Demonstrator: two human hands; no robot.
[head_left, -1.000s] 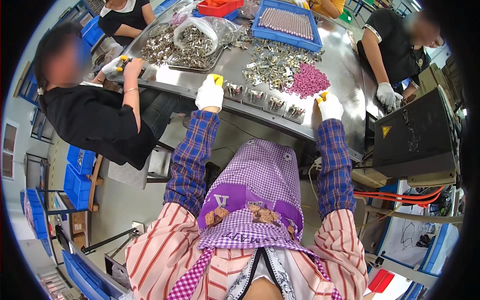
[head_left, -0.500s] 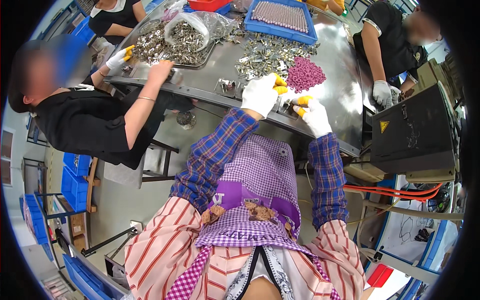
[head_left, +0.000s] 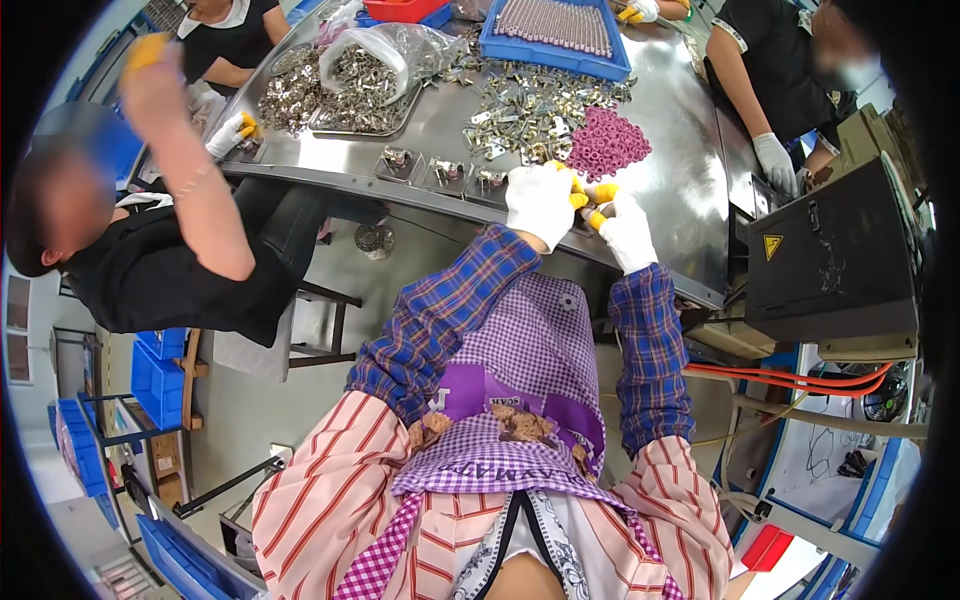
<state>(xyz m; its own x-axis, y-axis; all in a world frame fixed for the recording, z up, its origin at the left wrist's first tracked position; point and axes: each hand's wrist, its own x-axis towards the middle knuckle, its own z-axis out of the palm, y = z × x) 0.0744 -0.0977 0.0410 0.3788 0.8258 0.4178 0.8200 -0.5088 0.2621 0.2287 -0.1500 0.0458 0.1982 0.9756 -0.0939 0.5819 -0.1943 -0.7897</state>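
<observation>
Left grip [head_left: 539, 206] and right grip [head_left: 628, 234] curl at table [head_left: 688, 190] edge, contents unclear, room rightward.

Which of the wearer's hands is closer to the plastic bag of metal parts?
Left. The left hand is at the near edge of the table, rightward and nearside of the plastic bag; the right hand sits just beyond it, further right.

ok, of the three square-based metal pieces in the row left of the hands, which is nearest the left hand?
The rightmost piece, just beside the left hand; the middle piece and leftmost piece sit progressively farther left.
</observation>
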